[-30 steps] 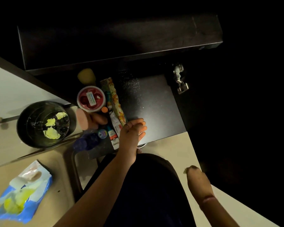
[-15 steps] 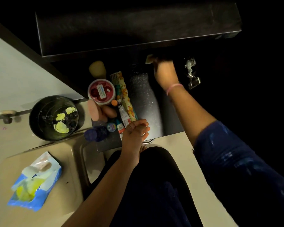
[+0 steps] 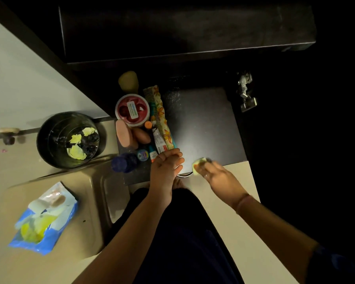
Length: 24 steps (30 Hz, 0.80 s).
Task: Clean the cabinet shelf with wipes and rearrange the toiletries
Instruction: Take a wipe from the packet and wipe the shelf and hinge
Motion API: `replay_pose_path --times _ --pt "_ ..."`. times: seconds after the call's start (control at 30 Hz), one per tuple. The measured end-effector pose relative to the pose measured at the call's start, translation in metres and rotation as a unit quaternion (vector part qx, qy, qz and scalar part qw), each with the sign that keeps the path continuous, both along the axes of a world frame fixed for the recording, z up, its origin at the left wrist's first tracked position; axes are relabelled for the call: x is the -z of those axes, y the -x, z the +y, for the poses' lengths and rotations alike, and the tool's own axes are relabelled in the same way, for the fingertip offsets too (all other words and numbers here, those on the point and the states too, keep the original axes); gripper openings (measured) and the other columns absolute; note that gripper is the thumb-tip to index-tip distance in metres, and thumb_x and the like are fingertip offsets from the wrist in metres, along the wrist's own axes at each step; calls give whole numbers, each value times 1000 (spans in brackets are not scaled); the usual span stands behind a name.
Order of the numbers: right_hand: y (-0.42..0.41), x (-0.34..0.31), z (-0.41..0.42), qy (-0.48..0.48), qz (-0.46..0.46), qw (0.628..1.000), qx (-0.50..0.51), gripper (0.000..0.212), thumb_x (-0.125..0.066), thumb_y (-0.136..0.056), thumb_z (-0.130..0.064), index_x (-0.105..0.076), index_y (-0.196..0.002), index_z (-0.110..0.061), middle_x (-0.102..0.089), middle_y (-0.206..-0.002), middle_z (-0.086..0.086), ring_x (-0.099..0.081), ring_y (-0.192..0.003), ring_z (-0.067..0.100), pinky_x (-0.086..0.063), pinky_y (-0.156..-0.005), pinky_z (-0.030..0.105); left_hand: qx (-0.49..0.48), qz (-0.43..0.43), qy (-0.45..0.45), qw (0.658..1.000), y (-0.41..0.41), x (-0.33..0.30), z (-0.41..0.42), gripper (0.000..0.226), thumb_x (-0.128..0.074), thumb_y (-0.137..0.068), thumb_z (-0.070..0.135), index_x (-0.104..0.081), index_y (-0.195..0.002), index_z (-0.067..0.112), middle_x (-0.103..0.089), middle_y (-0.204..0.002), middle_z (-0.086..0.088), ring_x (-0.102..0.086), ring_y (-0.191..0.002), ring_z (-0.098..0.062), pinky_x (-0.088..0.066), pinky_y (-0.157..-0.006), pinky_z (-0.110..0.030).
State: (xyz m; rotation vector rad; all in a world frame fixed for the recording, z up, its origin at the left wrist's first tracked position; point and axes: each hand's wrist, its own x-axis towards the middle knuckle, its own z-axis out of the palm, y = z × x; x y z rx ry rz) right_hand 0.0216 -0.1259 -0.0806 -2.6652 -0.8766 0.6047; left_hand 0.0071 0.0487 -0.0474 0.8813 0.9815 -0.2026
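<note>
The right hand (image 3: 217, 174) is pinching a yellow wipe (image 3: 199, 163) at the shelf (image 3: 205, 124) front edge; left hand (image 3: 168, 163), fingers relaxed, is resting beside the toiletries (image 3: 152, 128), crowded left; overlapping strokes toward them would serve best

Your right hand (image 3: 217, 175) motion-blurred, fingertips smeared over yellow wipe (image 3: 199, 163); wipe mostly covered, grip not readable. Your left hand (image 3: 167, 167) hides near ends of tubes (image 3: 157, 143) and patterned pouch (image 3: 162, 117). Jar (image 3: 132, 109) label text too small to read. Cabinet interior (image 3: 193, 78) behind shelf (image 3: 203, 124) lost in dark, back edge indistinct. Blue bottle (image 3: 124, 162) blurred, cap unclear. Both your forearms cut off by bottom edge. Bin (image 3: 49, 140) contents partly in shadow.
</note>
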Motion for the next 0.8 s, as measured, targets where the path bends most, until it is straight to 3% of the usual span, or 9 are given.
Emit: replay_pose_path --times 0.07,0.17,0.27,0.33,0.43,0.5,0.6,0.8 --pt "11 -13 -18 83 32 995 -51 30 -53 -83 -4 -65 -110 -13 -64 -108 7 -64 -91 28 -53 -72 30 4 7 -1 1000 3 0 0 21 -50 -90 1 -63 -81 15 -63 -87 -3 -62 -85 -15 -49 -78 -25" --pt "-8 -30 -19 88 -36 994 -57 42 -74 -58 5 -73 -94 -16 -70 -102 3 -69 -82 24 -58 -57 27 11 10 3 1000 7 1 -1 21 -51 -90 0 -64 -82 16 -63 -89 -3 -62 -86 -16 -48 -78 -26" --pt "-63 -47 10 12 -69 996 55 30 -59 -78 -5 -71 -101 -18 -69 -107 2 -68 -90 25 -58 -75 34 8 11 8 1000 6 -1 -1 24 -50 -90 1 -63 -79 18 -63 -86 -2 -62 -83 -15 -47 -74 -24" --pt "-102 -52 42 -91 -72 986 122 23 -54 -81 -4 -74 -91 -10 -69 -102 8 -67 -88 27 -51 -83 27 6 8 14 1000 6 -4 -2 24 -50 -90 0 -63 -78 17 -63 -85 -2 -62 -83 -15 -47 -72 -24" --pt "-150 -56 89 -155 -37 963 216 22 -55 -84 -14 -71 -81 1 -69 -88 16 -65 -82 25 -43 -79 21 9 -6 16 1000 6 -7 1 22 -53 -88 -1 -63 -78 16 -62 -85 -3 -60 -82 -15 -47 -73 -24" --pt "-176 -54 117 -100 -34 971 212 29 -58 -87 -25 -69 -90 1 -69 -95 20 -64 -90 28 -42 -80 28 10 -14 19 1000 7 -8 3 16 -58 -84 2 -64 -78 17 -63 -84 -2 -61 -80 -14 -48 -74 -25" --pt "-203 -34 146 -14 -43 990 135 33 -46 -96 -24 -58 -119 -3 -59 -123 18 -55 -113 32 -41 -92 32 7 -14 26 1000 8 -8 5 20 -57 -86 2 -64 -78 18 -64 -84 -1 -62 -81 -14 -48 -73 -24" --pt "-200 13 141 39 -72 996 44 39 -36 -101 -22 -47 -138 -15 -52 -136 17 -53 -118 35 -43 -98 39 4 -9 32 999 11 -6 6 23 -53 -88 1 -64 -78 19 -65 -86 -2 -63 -82 -14 -48 -74 -22"
